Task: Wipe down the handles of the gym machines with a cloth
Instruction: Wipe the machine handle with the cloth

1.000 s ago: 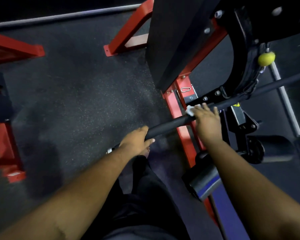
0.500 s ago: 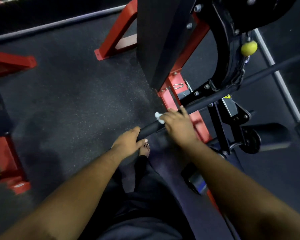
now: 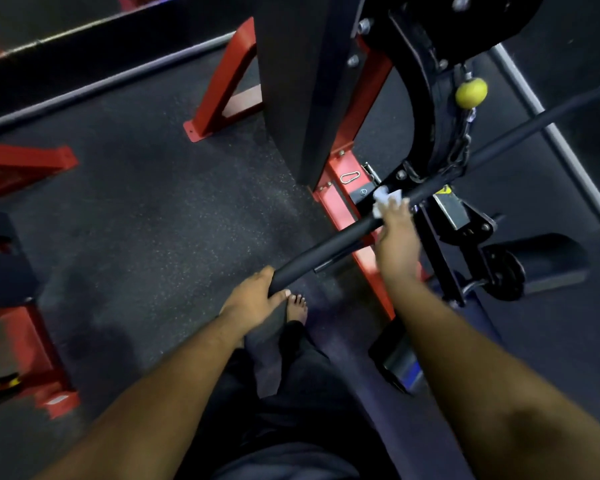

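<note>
Head view looks down past dark trousers to a bare foot point(image 3: 297, 306) on the speckled rubber floor point(image 3: 146, 216). Just above it the left hand point(image 3: 252, 299) grips the near end of the long black bar handle point(image 3: 326, 245), fingers and thumb curled round it. Further along, the right hand point(image 3: 395, 233) lies over the bar near its middle, fingers bent on a white cloth point(image 3: 383, 199) pressed to the bar. Beyond stand the machine's red frame point(image 3: 343, 202), a yellow ball point(image 3: 471, 92) on a chain, and the bar's far end, up right.
</note>
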Demonstrator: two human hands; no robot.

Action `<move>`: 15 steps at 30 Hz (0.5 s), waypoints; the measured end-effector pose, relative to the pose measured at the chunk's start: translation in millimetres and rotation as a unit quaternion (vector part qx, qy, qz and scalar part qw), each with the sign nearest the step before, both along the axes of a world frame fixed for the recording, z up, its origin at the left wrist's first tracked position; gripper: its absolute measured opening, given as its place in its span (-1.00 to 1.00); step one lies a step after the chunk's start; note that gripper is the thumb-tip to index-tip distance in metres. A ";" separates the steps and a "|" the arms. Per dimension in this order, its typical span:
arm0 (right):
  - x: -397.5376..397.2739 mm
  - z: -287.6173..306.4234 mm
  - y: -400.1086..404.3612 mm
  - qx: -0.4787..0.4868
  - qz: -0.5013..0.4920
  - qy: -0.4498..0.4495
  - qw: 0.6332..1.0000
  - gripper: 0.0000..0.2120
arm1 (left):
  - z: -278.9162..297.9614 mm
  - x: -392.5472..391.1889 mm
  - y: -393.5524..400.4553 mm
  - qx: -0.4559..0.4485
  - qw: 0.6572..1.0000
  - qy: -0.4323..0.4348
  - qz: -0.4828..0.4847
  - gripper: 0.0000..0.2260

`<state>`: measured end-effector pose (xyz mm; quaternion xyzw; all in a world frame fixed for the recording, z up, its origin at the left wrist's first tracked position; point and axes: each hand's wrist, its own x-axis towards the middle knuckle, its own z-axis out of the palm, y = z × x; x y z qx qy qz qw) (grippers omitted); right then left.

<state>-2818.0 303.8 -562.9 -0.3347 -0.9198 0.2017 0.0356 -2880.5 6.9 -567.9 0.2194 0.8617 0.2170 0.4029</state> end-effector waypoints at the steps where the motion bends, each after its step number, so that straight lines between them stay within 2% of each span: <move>1: 4.8 -1.4 -23.7 -0.031 0.002 0.016 0.999 -0.37 | -0.1 0.1 -0.2 0.001 1.000 -0.002 0.002 -0.70; 3: 11.1 -4.2 -55.7 -0.062 0.011 0.032 0.997 -0.37 | 0.9 -0.3 -0.1 -0.003 1.000 -0.001 -0.001 -0.66; 5: 12.8 -3.0 -62.8 -0.047 0.020 0.024 0.998 -0.38 | 1.2 -1.1 -0.6 -0.003 1.000 0.000 -0.004 -0.64; 8: 5.8 -1.6 -26.6 0.036 0.025 -0.016 0.999 -0.38 | 2.1 -1.5 -0.2 0.003 1.000 0.004 -0.003 -0.64; 11: -5.4 -3.2 31.4 0.067 -0.050 -0.035 0.996 -0.39 | 4.6 0.3 0.6 -0.007 1.000 0.008 -0.004 -0.63; 13: -13.0 -5.4 60.9 0.054 -0.096 -0.004 0.994 -0.37 | 5.8 1.2 1.8 -0.008 1.000 0.008 0.001 -0.64; 15: -21.0 -2.9 58.9 -0.020 -0.155 0.076 0.985 -0.39 | 6.0 0.6 1.9 -0.008 1.000 0.006 0.004 -0.64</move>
